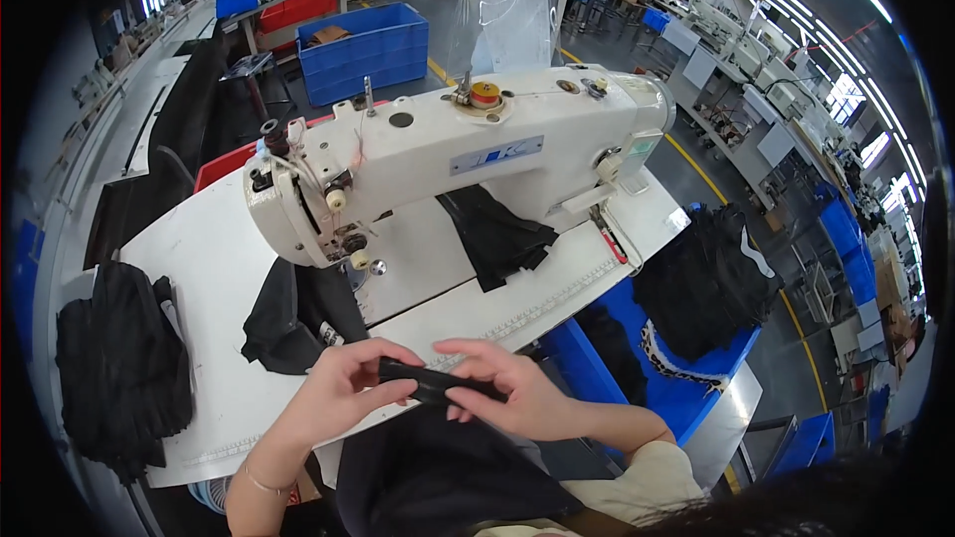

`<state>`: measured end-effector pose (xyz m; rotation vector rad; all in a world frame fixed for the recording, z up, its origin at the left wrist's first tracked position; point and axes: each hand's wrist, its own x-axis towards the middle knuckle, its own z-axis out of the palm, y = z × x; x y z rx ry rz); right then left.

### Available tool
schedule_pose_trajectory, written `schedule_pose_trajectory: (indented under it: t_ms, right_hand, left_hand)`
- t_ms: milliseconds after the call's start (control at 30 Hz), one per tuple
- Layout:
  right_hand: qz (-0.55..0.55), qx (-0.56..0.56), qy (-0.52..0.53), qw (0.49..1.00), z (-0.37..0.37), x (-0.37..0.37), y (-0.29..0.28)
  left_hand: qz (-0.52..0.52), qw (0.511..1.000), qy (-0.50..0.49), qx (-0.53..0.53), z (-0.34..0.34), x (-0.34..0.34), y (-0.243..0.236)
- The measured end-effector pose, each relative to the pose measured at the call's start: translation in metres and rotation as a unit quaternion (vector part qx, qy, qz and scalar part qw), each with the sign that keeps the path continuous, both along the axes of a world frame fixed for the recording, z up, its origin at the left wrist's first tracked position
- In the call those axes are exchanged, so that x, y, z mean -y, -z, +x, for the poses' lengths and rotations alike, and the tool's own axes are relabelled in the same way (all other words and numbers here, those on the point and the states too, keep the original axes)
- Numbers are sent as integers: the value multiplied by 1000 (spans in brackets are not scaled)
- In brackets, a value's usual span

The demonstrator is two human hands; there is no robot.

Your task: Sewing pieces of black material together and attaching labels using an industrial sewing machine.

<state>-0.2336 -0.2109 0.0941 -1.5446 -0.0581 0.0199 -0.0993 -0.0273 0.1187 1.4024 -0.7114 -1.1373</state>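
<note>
My left hand (343,388) and my right hand (512,393) together pinch a narrow folded strip of black fabric (430,384) just in front of the near edge of the white sewing table (219,268). The strip hangs down into a larger piece of black cloth (438,477) over my lap. A white industrial sewing machine (448,154) stands on the table beyond my hands. Black fabric (293,313) lies under its needle end, and another black piece (495,234) lies under its arm.
A pile of black garments (119,368) sits at the table's left end. A blue bin (696,378) at the right holds more black cloth (706,278). Blue crates (363,50) and a red one stand behind the machine. Further sewing stations line the aisle at right.
</note>
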Motion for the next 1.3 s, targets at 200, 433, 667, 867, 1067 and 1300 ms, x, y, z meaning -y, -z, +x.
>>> schedule_pose_trajectory:
  t_ms: [200, 433, 667, 867, 1067, 1300]
  right_hand:
    - [-83, 165, -35, 982, 23, -44, 3]
    - [-46, 189, 65, 979, 27, -74, 15]
    - [-4, 174, 139, 975, 13, -92, 35]
    - [324, 134, 366, 862, -2, -45, 51]
    - [52, 120, 126, 983, -5, -72, 44]
    - [43, 159, 140, 976, -10, -78, 45]
  left_hand:
    - [-16, 911, -255, 323, -49, -50, -6]
    - [-70, 912, -356, 190, -60, -64, 28]
    - [-180, 844, -442, 244, -83, -47, 64]
    - [-435, 719, -533, -97, -65, -128, 86]
    - [-155, 927, -324, 105, -87, -58, 62]
    - [-148, 908, -380, 98, -96, -45, 64]
